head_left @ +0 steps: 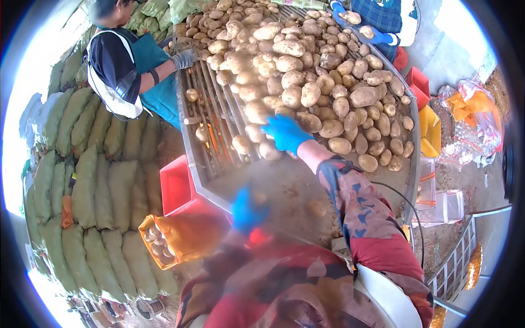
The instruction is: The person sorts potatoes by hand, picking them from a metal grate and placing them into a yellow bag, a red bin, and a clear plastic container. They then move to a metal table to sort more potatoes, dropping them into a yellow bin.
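Observation:
My right hand (287, 134), in a blue glove, reaches over the near left side of a big heap of potatoes (339, 106). Its fingers are stretched out and apart, touching or just above the potatoes there. Close by its fingertips lie a potato (255, 133) and another potato (240, 144) at the edge of the slats. My left hand (249, 210), also gloved in blue, is smeared by motion near the table's front edge; its fingers cannot be made out. Beneath both hands is the metal sorting table (279, 188), dusty with soil.
Slatted bars (210, 109) form the table's left part. A red bin (178, 186) and an orange crate (188, 235) stand at the front left. One co-worker (128, 65) works at left; another co-worker's gloved hands (372, 34) hold potatoes opposite. Filled sacks (87, 186) are stacked left.

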Demonstrator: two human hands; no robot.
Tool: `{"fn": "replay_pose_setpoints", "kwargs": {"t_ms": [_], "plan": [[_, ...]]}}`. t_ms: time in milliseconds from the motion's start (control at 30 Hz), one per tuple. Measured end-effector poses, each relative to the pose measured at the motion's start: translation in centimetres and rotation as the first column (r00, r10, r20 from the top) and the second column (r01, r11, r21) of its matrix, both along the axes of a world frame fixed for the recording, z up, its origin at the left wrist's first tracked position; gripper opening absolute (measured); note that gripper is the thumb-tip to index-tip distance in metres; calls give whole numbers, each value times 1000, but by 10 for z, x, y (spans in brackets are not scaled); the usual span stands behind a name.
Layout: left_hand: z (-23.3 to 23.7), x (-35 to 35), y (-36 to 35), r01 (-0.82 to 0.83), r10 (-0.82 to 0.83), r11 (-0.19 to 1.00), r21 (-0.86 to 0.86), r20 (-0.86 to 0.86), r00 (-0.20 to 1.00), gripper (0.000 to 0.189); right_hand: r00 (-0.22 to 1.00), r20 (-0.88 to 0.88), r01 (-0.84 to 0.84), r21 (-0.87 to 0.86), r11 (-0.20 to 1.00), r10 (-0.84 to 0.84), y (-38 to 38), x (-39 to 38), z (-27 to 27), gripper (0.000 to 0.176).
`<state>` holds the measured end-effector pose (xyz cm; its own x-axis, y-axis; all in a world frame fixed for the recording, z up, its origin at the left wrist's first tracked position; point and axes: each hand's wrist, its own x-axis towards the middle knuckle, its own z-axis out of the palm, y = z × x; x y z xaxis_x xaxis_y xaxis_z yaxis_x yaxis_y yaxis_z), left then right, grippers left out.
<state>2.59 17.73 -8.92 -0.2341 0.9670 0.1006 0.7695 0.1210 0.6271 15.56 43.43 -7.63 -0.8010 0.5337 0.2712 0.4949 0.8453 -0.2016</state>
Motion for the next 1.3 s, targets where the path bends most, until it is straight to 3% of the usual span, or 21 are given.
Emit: {"fn": "replay_pose_setpoints", "kwargs": {"t_ms": [67, 100, 133, 167, 200, 300, 333, 433, 467, 567, 633, 700, 767, 867, 967, 1000, 1033, 1167, 1233, 1300], "plan": [[2, 0, 0, 18, -18, 999, 32, -5, 1000, 86, 997, -15, 69, -129, 989, -72, -13, 14, 7, 41], [2, 0, 1, 27, -27, 998, 51, -7, 1000, 85, 989, -62, 92, -433, 897, -131, -20, 21, 21, 43], [3, 0, 2, 22, -22, 999, 40, 0, 1000, 85, 975, -86, 90, -696, 713, -207, -30, 28, 39, 46], [3, 0, 2, 19, -19, 999, 28, 6, 1000, 84, 953, -84, 62, -887, 457, -291, -39, 35, 47, 48], [3, -1, 1, 18, -19, 1000, 17, 11, 1000, 84, 799, -529, -274, -743, 610, -286, -50, 35, 37, 45], [2, -2, 0, 38, -39, 998, 55, 30, 999, 82, 668, -587, -452, -808, 377, -457, -83, 58, 37, 48], [2, -3, 2, 49, -52, 995, 88, 33, 998, 82, 550, -628, -535, -771, 346, -550, -100, 60, 37, 46], [-3, -5, 0, 85, -92, 983, 165, 37, 995, 80, 436, -398, -754, -651, -87, -807, -139, 72, 41, 42], [-3, -6, -1, 93, -105, 984, 154, 74, 992, 74, 402, -309, -807, -565, -174, -862, -149, 73, 39, 42], [-28, -11, 6, 81, -151, 984, 156, 517, 843, 66, 370, -311, -733, -676, -70, -875, -184, 80, 31, 42], [21, 6, 3, 82, -92, 996, 46, 648, 756, 50, 341, -273, -672, -740, -30, -900, -206, 84, 26, 41], [44, 21, 0, 115, -111, 992, 41, 703, 703, 46, 320, -218, -729, -679, -93, -922, -220, 91, 21, 40], [50, 33, -1, 164, -155, 985, 55, 704, 694, 43, 322, -175, -866, -450, -215, -931, -231, 98, 14, 39], [51, 47, 0, 295, -327, 943, 155, 597, 732, 45, 263, -209, -894, -420, -157, -942, -244, 98, 22, 39], [34, 44, 2, 444, -527, 849, 286, 424, 736, 45, 373, -250, -809, -560, -181, -893, -251, 111, 12, 39], [36, 45, 1, 450, -552, 830, 329, 377, 744, 45, 315, -235, -818, -558, -138, -920, -252, 114, 11, 39], [40, 44, 0, 448, -567, 812, 374, 325, 757, 44, 266, -224, -825, -556, -101, -938, -253, 115, 11, 38], [84, 62, -19, 572, -599, 773, 275, 22, 800, 67, 52, -228, -900, -432, 53, -972, -246, 96, -14, 37], [83, 66, -25, 500, -507, 838, 219, -29, 861, 79, 95, -311, -596, -779, 196, -946, -243, 74, 21, 36], [70, 48, -24, 455, -465, 843, 287, -37, 884, 81, 153, -264, -608, -785, 120, -952, -233, 59, 14, 34]]}}
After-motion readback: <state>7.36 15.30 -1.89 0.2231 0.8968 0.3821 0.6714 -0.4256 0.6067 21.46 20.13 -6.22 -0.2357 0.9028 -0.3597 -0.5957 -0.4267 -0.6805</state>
